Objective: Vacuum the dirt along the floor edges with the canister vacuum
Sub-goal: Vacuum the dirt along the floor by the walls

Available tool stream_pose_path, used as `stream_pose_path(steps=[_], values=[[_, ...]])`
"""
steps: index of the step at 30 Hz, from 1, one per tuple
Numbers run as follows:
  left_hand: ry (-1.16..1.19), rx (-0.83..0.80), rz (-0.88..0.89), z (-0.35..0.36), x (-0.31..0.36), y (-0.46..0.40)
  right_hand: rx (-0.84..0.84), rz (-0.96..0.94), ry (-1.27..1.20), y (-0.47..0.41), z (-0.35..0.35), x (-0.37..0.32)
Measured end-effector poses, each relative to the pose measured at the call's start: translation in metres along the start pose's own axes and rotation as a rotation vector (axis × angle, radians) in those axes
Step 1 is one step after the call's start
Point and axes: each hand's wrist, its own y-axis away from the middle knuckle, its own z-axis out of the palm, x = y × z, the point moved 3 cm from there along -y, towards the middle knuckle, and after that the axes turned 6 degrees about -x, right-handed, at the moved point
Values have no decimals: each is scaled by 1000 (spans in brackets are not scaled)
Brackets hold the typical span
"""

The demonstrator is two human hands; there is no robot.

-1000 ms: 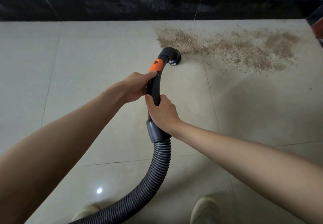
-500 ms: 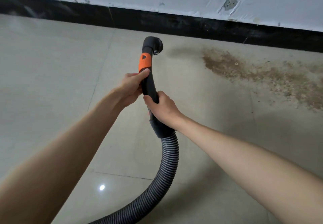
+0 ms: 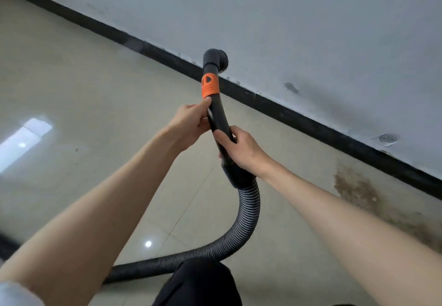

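Both hands hold the black vacuum handle, which has an orange collar. My left hand grips it just below the collar. My right hand grips it lower, near the ribbed grey hose. The round brush nozzle is lifted off the floor and appears in front of the wall above the black skirting. A brown dirt patch lies on the floor at the right, along the skirting, well away from the nozzle.
Beige floor tiles stretch to the left with light reflections. The hose runs down and left across the floor behind my dark trouser leg. The pale wall has scuff marks.
The nozzle has moved away from the dirt, leftward and up off the floor. The view has swung left and tilted, so the dirt now sits at the right edge.
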Motion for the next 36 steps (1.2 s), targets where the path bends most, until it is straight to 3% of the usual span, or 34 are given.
stream_pose_path(steps=[2,7,11,13,18,27,36], values=[[-116,20,14,-20,42,24,-3,-21,0,1,-2,-47],[-570,273,150,-121,178,123,-79,14,46,5,0,-205],[-976,392,141,-188,273,201,-134,3,34,4,7,-334],[-1063,443,137,-212,321,235,-147,-36,20,-2,10,-396],[-1150,626,147,-253,423,285,-239,-168,66,-24,13,-532],[-1067,818,27,-321,537,287,-447,-261,231,-107,40,-697],[-1014,1007,-77,-461,593,328,-656,-416,421,-179,186,-861]])
